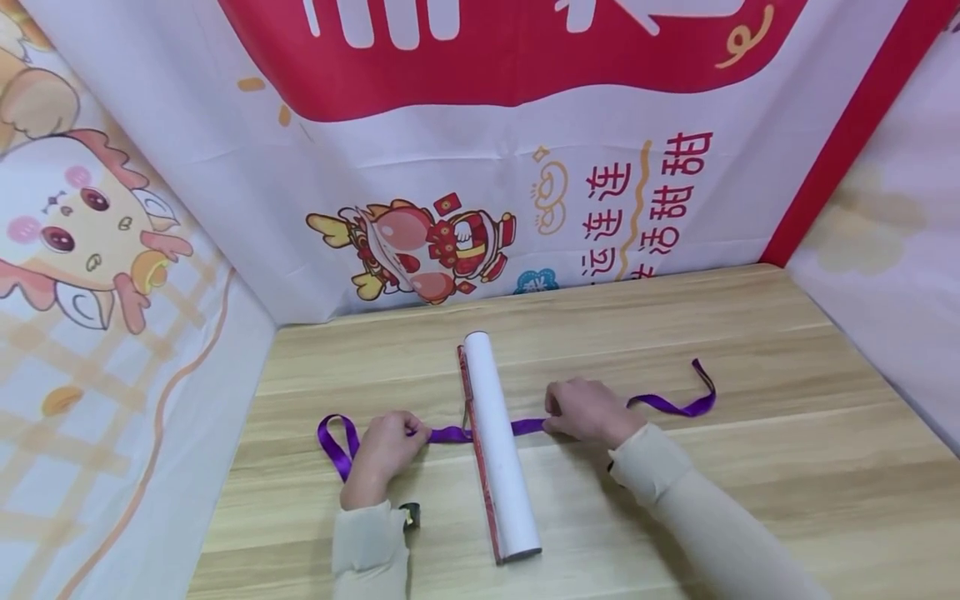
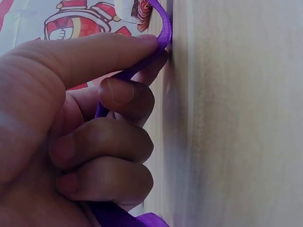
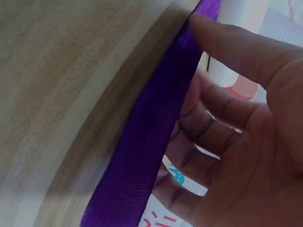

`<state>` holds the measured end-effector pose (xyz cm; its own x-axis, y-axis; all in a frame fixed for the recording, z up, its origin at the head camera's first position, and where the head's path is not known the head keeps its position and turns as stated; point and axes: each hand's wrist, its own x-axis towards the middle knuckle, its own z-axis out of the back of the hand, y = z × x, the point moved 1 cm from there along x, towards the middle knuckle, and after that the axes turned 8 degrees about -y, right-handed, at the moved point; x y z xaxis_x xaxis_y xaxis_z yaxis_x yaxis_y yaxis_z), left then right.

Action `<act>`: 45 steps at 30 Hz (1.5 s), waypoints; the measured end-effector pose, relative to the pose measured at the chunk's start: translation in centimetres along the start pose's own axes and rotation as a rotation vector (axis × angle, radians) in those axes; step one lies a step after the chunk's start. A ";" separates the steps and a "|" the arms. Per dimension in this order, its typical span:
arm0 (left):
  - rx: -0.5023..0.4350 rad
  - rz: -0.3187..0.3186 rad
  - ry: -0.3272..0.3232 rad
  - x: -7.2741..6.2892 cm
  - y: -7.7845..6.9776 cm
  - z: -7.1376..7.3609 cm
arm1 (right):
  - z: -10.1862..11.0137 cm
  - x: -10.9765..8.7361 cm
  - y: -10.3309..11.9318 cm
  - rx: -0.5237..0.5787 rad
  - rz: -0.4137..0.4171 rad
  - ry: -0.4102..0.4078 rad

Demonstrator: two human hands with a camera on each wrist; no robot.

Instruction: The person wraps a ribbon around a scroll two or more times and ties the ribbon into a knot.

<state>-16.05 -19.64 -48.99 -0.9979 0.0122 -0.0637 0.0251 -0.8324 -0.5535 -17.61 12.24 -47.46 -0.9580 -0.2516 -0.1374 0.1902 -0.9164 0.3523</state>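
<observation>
A white roll [image 1: 497,433] with a red patterned edge along its left side lies lengthwise on the wooden table. A purple ribbon [image 1: 528,427] passes beneath its middle and comes out on both sides. Left of the roll, my left hand [image 1: 386,450] pinches the ribbon between thumb and finger, and a loop hangs past the wrist. In the left wrist view the ribbon [image 2: 164,35] runs through the curled fingers. On the other side, my right hand [image 1: 588,410] pinches the ribbon close to the roll. The right wrist view shows the thumb pressed on the ribbon [image 3: 151,109].
The wooden table [image 1: 750,492] meets a printed cloth backdrop [image 1: 420,142] at the back. More printed cloth [image 1: 150,400] stands along the left and right sides. The ribbon's free end [image 1: 701,400] curls up from the table on the right.
</observation>
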 end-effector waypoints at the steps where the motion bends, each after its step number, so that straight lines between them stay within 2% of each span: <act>1: -0.001 -0.004 -0.002 0.0 0.0 0.0 | 0.1 0.1 -0.2 0.021 0.000 0.015; 8: -0.012 -0.045 -0.014 -0.1 -0.1 0.3 | 1.2 -0.6 -2.1 0.226 0.051 0.050; 11: -0.009 -0.043 -0.010 -0.1 0.1 0.4 | 1.8 -1.0 -3.0 0.297 0.085 0.077; 15: -0.019 -0.039 0.005 -0.4 0.3 0.8 | 2.2 -1.5 -4.5 0.367 0.049 0.138; 18: -0.028 -0.050 0.019 -0.7 0.3 1.2 | 2.5 -1.9 -5.8 0.373 0.038 0.142; 23: -0.017 -0.051 0.045 -1.1 0.4 1.4 | 3.1 -2.4 -7.9 0.303 0.125 0.072; 28: -0.007 -0.052 0.043 -1.3 0.1 1.6 | 3.8 -2.8 -9.2 0.307 0.087 0.086; 32: 0.021 -0.089 0.038 -1.3 -0.4 2.9 | 4.8 -3.1 -9.4 0.287 0.080 0.054; 36: 0.051 -0.145 0.085 -1.6 -0.3 4.7 | 5.7 -3.2 -9.2 0.266 0.069 0.004; 39: 0.067 -0.189 0.132 -2.0 0.6 6.0 | 6.0 -3.3 -9.2 0.262 0.050 -0.008; 42: 0.087 -0.228 0.138 -2.5 2.2 7.2 | 6.0 -3.4 -9.4 0.263 0.051 -0.014; 45: 0.088 -0.219 0.137 -3.3 3.8 8.4 | 5.7 -3.4 -9.7 0.279 0.065 -0.034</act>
<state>-13.18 -27.54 -43.92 -0.9613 0.2675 -0.0652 -0.2020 -0.8462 -0.4930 -17.39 23.71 -45.15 -0.9532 -0.2924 -0.0765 0.1899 -0.7765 0.6008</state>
